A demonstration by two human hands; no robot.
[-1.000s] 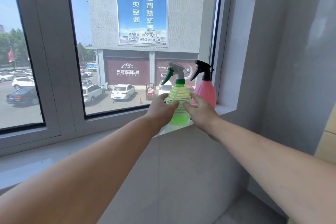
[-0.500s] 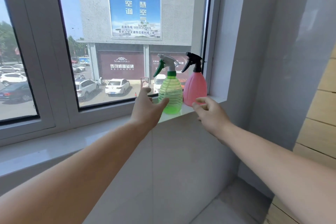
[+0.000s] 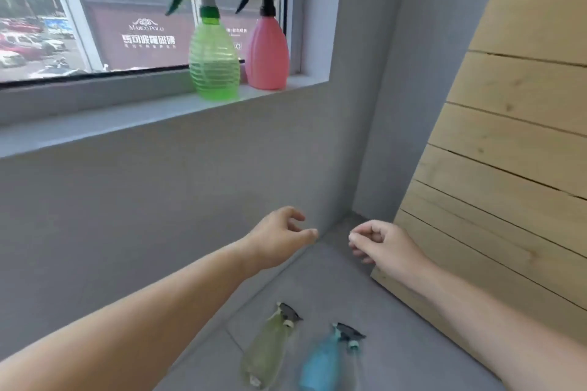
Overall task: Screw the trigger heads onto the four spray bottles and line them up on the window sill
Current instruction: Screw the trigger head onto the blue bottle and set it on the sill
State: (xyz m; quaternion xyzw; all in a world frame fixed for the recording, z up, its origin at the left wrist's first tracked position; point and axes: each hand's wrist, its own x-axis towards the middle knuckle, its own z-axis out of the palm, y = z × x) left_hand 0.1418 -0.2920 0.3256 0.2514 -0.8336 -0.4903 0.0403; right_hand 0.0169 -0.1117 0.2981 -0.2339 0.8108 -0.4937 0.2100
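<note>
A green spray bottle point(image 3: 213, 63) with a grey and green trigger head stands upright on the window sill point(image 3: 95, 124). A pink spray bottle point(image 3: 267, 51) with a black trigger head stands just right of it, near the sill's right end. Down on the floor stand a pale yellow-green bottle point(image 3: 266, 347) and a blue bottle point(image 3: 325, 362), both blurred, each with a dark trigger head on top. My left hand point(image 3: 279, 240) and my right hand point(image 3: 386, 246) hang below the sill, above the floor bottles, fingers loosely curled and holding nothing.
A light wooden slatted panel point(image 3: 508, 152) leans at the right, its lower edge close to my right hand. A grey wall runs under the sill and meets a grey corner point(image 3: 368, 105). The floor point(image 3: 397, 343) is grey tile.
Both hands have let go of the green bottle on the sill and dropped well below it. My view has tilted down, bringing the two floor bottles into sight.
</note>
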